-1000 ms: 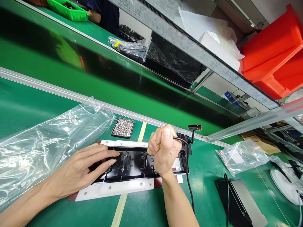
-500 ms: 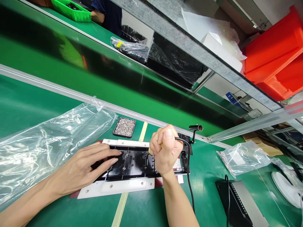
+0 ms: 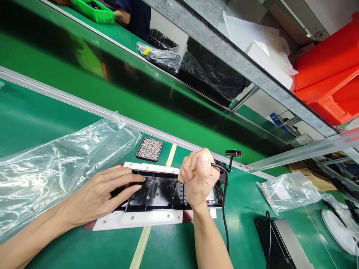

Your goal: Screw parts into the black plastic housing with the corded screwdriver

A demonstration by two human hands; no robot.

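A long black plastic panel (image 3: 159,190) lies between white fixture strips (image 3: 151,218) on the bench. My left hand (image 3: 109,190) rests over the panel's left end, thumb and fingers apart. My right hand (image 3: 198,177) is a fist around a corded tool (image 3: 181,179) with a yellowish body and a black cable running from the fist. The tool's thin tip points left over the panel's middle; whether it touches the panel cannot be made out. Behind the panel sits a small black tray (image 3: 150,148) of small metal parts.
Clear plastic bag (image 3: 61,157) at left; metal tube holder (image 3: 233,153) behind my right hand; bag of small parts (image 3: 288,190) and black-and-grey device (image 3: 280,243) at right. A metal rail (image 3: 84,108) crosses behind. Beyond it, a person's arm (image 3: 122,16) is beside a green tray (image 3: 94,11).
The whole view has shifted slightly. Both hands keep nearly the same places on and over the panel, with the tool still in my right fist.
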